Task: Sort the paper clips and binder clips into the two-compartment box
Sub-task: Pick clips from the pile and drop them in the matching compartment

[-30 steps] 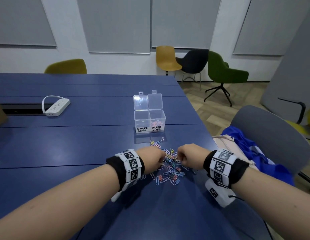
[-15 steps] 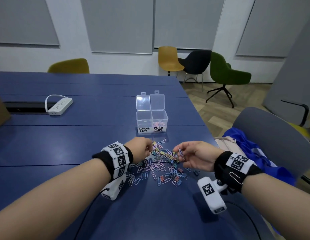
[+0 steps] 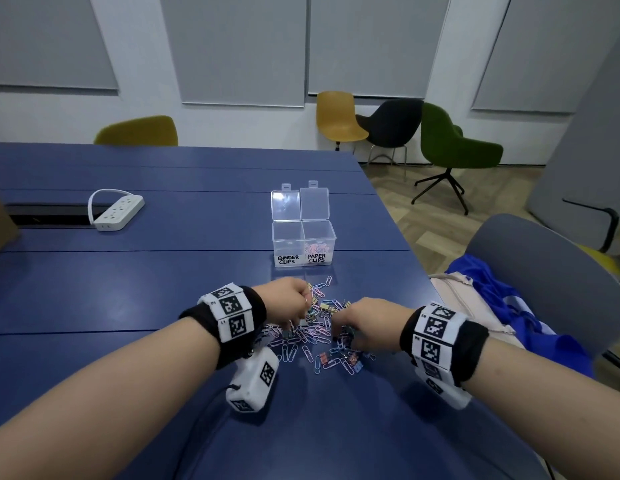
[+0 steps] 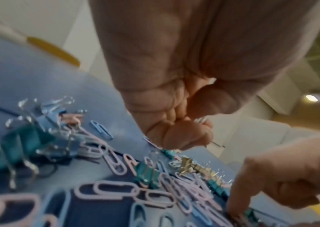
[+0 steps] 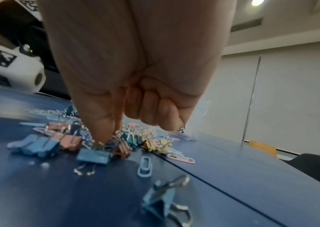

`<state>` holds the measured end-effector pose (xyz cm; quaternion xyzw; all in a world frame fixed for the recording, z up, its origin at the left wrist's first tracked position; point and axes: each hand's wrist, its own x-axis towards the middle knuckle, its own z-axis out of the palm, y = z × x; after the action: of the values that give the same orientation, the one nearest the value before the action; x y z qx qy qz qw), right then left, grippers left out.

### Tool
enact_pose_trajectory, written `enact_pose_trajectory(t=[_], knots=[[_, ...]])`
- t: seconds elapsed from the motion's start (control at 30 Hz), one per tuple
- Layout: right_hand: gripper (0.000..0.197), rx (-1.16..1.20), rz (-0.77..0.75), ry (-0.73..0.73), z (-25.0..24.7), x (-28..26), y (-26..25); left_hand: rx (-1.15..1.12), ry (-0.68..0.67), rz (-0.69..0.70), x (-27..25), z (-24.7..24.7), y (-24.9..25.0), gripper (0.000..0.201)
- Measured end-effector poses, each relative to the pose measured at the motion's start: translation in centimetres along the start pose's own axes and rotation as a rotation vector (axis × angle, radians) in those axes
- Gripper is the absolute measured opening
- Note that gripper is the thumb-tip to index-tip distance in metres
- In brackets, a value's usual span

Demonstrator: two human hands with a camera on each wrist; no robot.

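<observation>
A clear two-compartment box (image 3: 303, 249) stands open, labelled BINDER CLIPS on the left and PAPER CLIPS on the right; pink paper clips lie in the right half. In front of it is a mixed pile of clips (image 3: 317, 336). My left hand (image 3: 296, 301) hovers over the pile's left edge, its fingers (image 4: 176, 135) curled round thin paper clips (image 4: 216, 143) that poke out. My right hand (image 3: 362, 323) is down in the pile's right side. Its thumb and forefinger (image 5: 101, 130) pinch the wire handle of a blue binder clip (image 5: 94, 155), and its other fingers are curled in.
A white power strip (image 3: 118, 211) lies at the far left by a cable slot. The table's right edge runs close to the pile, with a grey chair (image 3: 544, 271) holding blue cloth beside it. More chairs stand further back.
My right hand has turned palm down and dropped into the pile's right side. My left hand stays at the pile's left side with its fingers curled.
</observation>
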<state>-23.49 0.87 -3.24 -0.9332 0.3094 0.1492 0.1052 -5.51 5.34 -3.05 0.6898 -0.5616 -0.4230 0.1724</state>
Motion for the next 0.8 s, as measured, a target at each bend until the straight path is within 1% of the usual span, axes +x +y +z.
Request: enact_pose_trajectory(t=[0.03, 0.07, 0.1, 0.13, 0.2, 0.23, 0.3, 0.33, 0.4, 0.53, 0.6, 0.67, 0.73, 0.8], knots=[[0.030, -0.021, 0.005, 0.001, 0.0, 0.0, -0.1, -0.035, -0.029, -0.005, -0.1, -0.1, 0.1, 0.024], [0.027, -0.036, 0.004, 0.011, 0.0, 0.2, -0.1, -0.021, -0.053, 0.000, -0.3, 0.0, 0.1, 0.020], [0.024, -0.047, 0.000, 0.019, 0.1, 0.4, -0.1, 0.080, -0.065, 0.017, -0.4, 0.0, 0.2, 0.015], [0.022, -0.059, 0.002, 0.020, 0.1, 0.6, -0.2, 0.255, -0.066, 0.048, -0.7, 0.1, 0.3, 0.014], [0.021, -0.083, 0.020, 0.006, 0.2, 0.9, -0.5, 0.603, -0.059, 0.119, -0.7, 0.4, 0.1, 0.037], [0.021, -0.098, 0.025, -0.004, 0.2, 1.1, -0.6, 0.696, -0.064, 0.133, -0.6, 0.5, -0.2, 0.048], [0.022, -0.146, 0.026, -0.018, 0.4, 1.5, -0.8, 0.746, -0.066, 0.151, -0.3, 0.9, -0.7, 0.062], [0.022, -0.168, 0.027, -0.015, 0.4, 1.6, -0.9, 0.745, -0.060, 0.161, -0.1, 1.0, -0.9, 0.065], [0.022, -0.178, 0.030, -0.005, 0.4, 1.8, -1.0, 0.738, -0.049, 0.192, 0.2, 1.0, -1.2, 0.061], [0.027, -0.121, 0.040, -0.014, 0.0, 1.8, -1.0, 0.731, -0.019, 0.215, 0.2, 1.0, -1.2, 0.050], [0.030, -0.136, 0.040, -0.011, 0.0, 1.9, -1.1, 0.744, 0.020, 0.248, 0.3, 1.2, -1.1, 0.044], [0.032, -0.156, 0.048, -0.016, 0.1, 2.2, -1.3, 0.750, 0.029, 0.269, 0.5, 1.4, -1.0, 0.036], [0.030, -0.171, 0.065, -0.034, 0.2, 2.5, -1.4, 0.752, 0.023, 0.268, 0.7, 1.7, -0.9, 0.025], [0.025, -0.198, 0.072, -0.030, 0.3, 2.7, -1.6, 0.801, 0.032, 0.268, 1.0, 2.1, -1.0, 0.016]])
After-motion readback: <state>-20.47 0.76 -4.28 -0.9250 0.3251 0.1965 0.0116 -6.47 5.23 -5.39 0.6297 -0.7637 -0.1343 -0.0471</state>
